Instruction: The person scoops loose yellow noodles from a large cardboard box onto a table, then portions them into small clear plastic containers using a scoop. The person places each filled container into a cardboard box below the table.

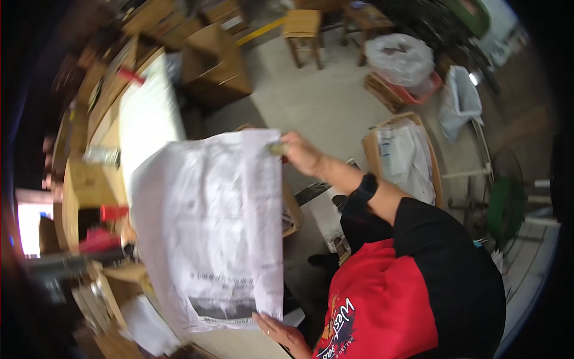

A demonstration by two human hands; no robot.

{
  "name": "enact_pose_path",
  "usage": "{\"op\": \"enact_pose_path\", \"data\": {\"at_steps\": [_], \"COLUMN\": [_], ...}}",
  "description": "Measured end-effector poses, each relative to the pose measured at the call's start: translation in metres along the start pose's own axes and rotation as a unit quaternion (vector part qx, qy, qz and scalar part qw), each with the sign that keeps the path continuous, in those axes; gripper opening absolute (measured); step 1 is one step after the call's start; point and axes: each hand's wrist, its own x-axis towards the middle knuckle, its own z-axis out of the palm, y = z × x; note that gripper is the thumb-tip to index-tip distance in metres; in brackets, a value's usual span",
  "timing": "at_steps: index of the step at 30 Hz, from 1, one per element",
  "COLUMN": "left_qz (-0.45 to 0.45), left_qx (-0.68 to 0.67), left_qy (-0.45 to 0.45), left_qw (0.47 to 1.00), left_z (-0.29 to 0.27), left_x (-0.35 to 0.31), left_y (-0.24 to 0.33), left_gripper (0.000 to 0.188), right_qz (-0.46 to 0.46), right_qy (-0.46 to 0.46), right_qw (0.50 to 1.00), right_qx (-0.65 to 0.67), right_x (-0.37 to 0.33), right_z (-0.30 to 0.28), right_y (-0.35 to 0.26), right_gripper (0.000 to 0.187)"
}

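A large, thin, white printed sheet (212,221) hangs wrinkled in front of me. Dark lettering and a dark picture band run along its lower part. Whether it is paper or a flat plastic bag, I cannot tell. My right hand (302,154), below a black wristband (363,190), pinches the sheet's far right corner. A small yellowish-green piece (277,148) shows at those fingertips. At the near right corner my left hand (280,334) is closed on the sheet's edge, its fingers partly hidden. The sheet's left side curves away over a white-topped surface (152,110).
Cardboard boxes (216,63) stand beyond the sheet. On my right, an open carton (372,146) holds plastic-wrapped goods, near a pink basin (421,90) with a clear bag and a white bin (461,102). A wooden stool (301,27) stands further off. Red-handled items (113,212) lie at left.
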Motion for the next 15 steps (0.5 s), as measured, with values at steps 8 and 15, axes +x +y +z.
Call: {"op": "enact_pose_path", "data": {"at_steps": [8,15], "left_qz": [0.348,0.565], "left_qx": [-0.031,-0.007], "left_qy": [-0.226,-0.291], "left_qw": [0.909,0.772], "left_z": [0.173,0.345], "left_x": [0.236,0.225], "left_y": [0.190,0.344], "left_gripper": [0.055,0.052], "right_qz": [0.121,0.198], "right_qy": [0.412,0.747], "right_qw": [0.888,0.635], "right_qx": [-0.169,0.026], "right_x": [-0.143,-0.344], "right_z": [-0.414,-0.554], "right_y": [-0.064,0.086], "right_gripper": [0.017,0.009]}}
